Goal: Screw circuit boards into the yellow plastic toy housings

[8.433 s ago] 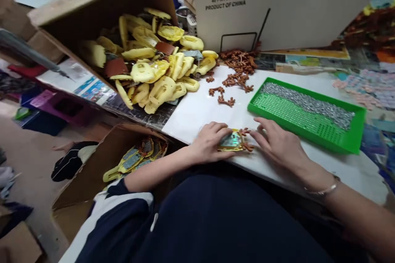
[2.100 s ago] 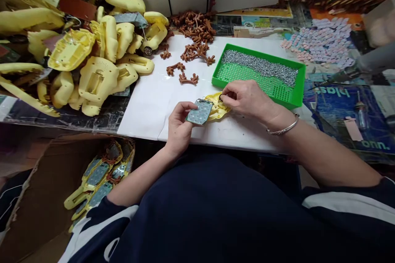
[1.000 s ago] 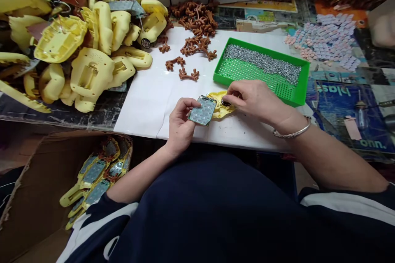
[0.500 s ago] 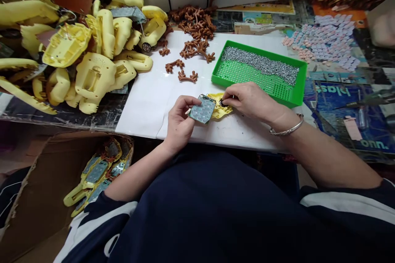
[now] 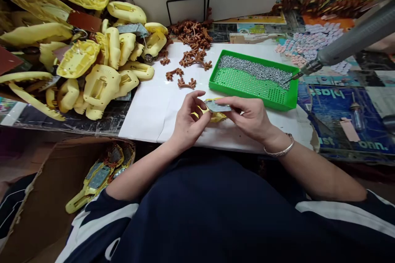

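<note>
A grey-green circuit board (image 5: pixel 218 107) is tilted nearly edge-on above the white work surface. My right hand (image 5: pixel 253 118) pinches its right part, index finger on top and thumb below. At the board's left edge, my left hand (image 5: pixel 190 122) has its thumb and curled fingers around the corner. Under the board lies a yellow plastic shell (image 5: pixel 218 118), mostly hidden by the board and hands. Beyond them is a green perforated tray (image 5: pixel 243 84) with many small silver screws (image 5: pixel 256 68) along its far side.
Yellow shells (image 5: pixel 101 84) are heaped at left, brown branch-shaped parts (image 5: pixel 193 35) at the back. A grey electric screwdriver (image 5: pixel 345 45) reaches in from the right, its tip over the tray. Small pale parts (image 5: pixel 324 39) lie behind it. A cardboard box (image 5: pixel 46 189) below left holds assembled pieces.
My right hand has moved from the yellow shell to the circuit board, which has tilted from facing me to nearly edge-on. The screwdriver has come in over the tray's right end.
</note>
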